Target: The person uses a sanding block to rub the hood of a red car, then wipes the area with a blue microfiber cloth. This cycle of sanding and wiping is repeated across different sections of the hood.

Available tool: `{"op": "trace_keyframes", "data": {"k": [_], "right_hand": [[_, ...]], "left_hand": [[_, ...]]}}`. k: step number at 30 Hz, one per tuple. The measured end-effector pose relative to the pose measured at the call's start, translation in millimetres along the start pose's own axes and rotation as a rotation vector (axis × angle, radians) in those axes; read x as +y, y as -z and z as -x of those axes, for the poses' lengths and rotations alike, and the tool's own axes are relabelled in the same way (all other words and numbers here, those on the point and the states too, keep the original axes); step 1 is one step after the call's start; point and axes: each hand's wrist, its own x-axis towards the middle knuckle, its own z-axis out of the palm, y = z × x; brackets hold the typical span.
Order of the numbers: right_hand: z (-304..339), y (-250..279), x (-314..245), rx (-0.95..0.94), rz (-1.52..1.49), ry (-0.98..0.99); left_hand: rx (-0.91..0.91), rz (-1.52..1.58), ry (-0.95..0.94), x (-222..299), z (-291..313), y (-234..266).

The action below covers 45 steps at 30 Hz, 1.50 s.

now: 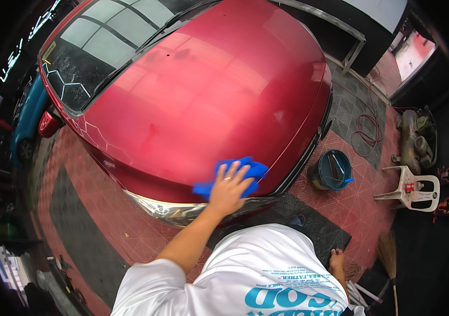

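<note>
My left hand (228, 188) lies on a bunched blue cloth (256, 169), its fingers spread and pressing it to the front corner of a red car hood (182, 116). Parts of the cloth stick out beyond the fingers, above the headlight (156, 206). A ring shows on one finger. Low at my right side, away from the car, hangs my right hand (336, 260). Its fingers look loosely curled, with nothing visible in them. The shiny hood reflects lights, and cloudy patches show on its paint.
A dark bucket (316, 176) holding some tools stands beside the bumper. Farther right are a white plastic chair (419, 199) with a bottle on it, a compressor (410, 139), a coiled red hose (367, 129) and a broom (387, 255). A teal car (28, 124) stands far left.
</note>
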Motion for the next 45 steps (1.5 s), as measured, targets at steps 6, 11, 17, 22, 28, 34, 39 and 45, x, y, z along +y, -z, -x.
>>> {"op": "trace_keyframes", "data": {"k": [6, 11, 17, 22, 28, 34, 39, 45], "right_hand": [[-88.6, 38.4, 16.4, -0.166, -0.093, -0.052], [-156.3, 105.3, 7.6, -0.156, 0.155, 0.033], [-261.7, 164.8, 13.0, -0.292, -0.035, 0.015], [-316.5, 159.1, -20.7, -0.299, -0.139, 0.318], [-281.1, 92.2, -205.0, -0.532, -0.815, 0.258], [-210.6, 103.3, -364.4, -1.211, -1.338, 0.024], [-163.0, 135.1, -452.1, -1.343, -1.312, 0.097], [-152.7, 148.2, -496.6, -1.235, -1.289, 0.187]], "left_hand": [[0.031, -0.189, 0.221, 1.9, 60.9, 19.8], [0.211, -0.252, 0.532, 51.3, 1.5, -15.4], [0.190, -0.314, 0.831, 86.2, -63.5, -49.1], [0.136, -0.334, 0.863, 92.8, -72.9, -49.6], [0.125, -0.453, 0.854, 91.8, -74.6, -55.3], [0.159, -0.395, 0.638, 46.9, -81.8, -30.9], [0.330, -0.560, 0.670, -73.9, -151.9, 30.2], [0.662, -0.605, 0.450, -22.8, -248.1, 34.4]]}}
